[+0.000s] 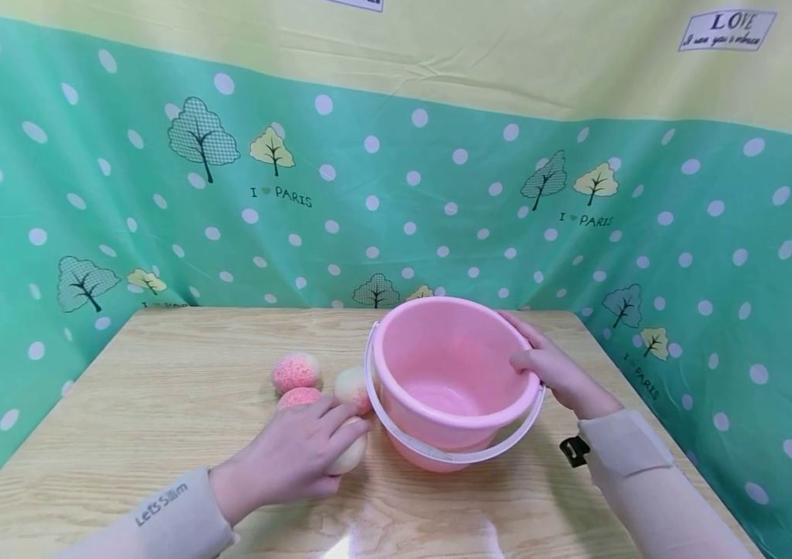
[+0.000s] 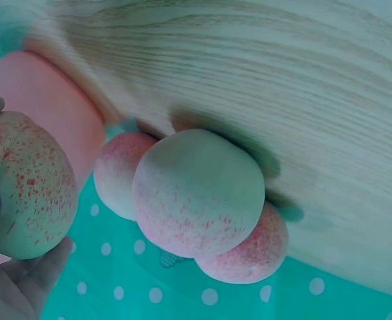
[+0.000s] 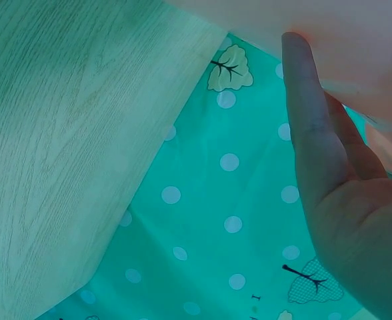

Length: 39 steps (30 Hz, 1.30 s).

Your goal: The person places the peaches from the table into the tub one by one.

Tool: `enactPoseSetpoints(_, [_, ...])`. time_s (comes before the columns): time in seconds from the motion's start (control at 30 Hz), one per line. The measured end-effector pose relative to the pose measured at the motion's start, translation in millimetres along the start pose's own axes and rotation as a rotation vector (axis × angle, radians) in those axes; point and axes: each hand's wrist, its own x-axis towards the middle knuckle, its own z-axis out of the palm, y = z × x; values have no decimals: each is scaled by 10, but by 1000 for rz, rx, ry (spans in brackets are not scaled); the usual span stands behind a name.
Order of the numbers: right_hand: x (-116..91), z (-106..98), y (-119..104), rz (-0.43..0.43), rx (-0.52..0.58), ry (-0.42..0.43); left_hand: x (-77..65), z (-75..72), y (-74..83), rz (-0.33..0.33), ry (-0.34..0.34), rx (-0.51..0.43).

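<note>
My left hand (image 1: 291, 454) grips a pale peach (image 1: 349, 458) with red speckles, left of the pink bucket (image 1: 448, 357). In the left wrist view a dark pit shows on this held peach (image 2: 29, 187). Beyond that hand lie three more peaches: a red one (image 1: 296, 373) at the back, another red one (image 1: 300, 397) partly covered by my fingers, and a whitish one (image 1: 352, 388) beside the bucket. My right hand (image 1: 560, 373) holds the bucket's right rim, thumb inside and fingers (image 3: 306, 100) along the outer wall. The bucket's mouth tilts toward me, and nothing shows inside.
The bucket's white handle (image 1: 431, 450) hangs down over its front. Under everything is a light wooden table (image 1: 158, 388). A green and yellow printed cloth (image 1: 368, 178) encloses its back and sides. A small black item (image 1: 574, 450) sits by the right cuff.
</note>
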Motion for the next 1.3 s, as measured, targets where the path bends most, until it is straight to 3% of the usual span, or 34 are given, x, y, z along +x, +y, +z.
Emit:
enactPoseSetpoints(0.93, [-1,16,-28,31,1,1,225,-186,-74,71,-48,85])
enactPoseSetpoints(1.3, [0,11,-18,23,5,-1,295,-239,-95,104,-121,98])
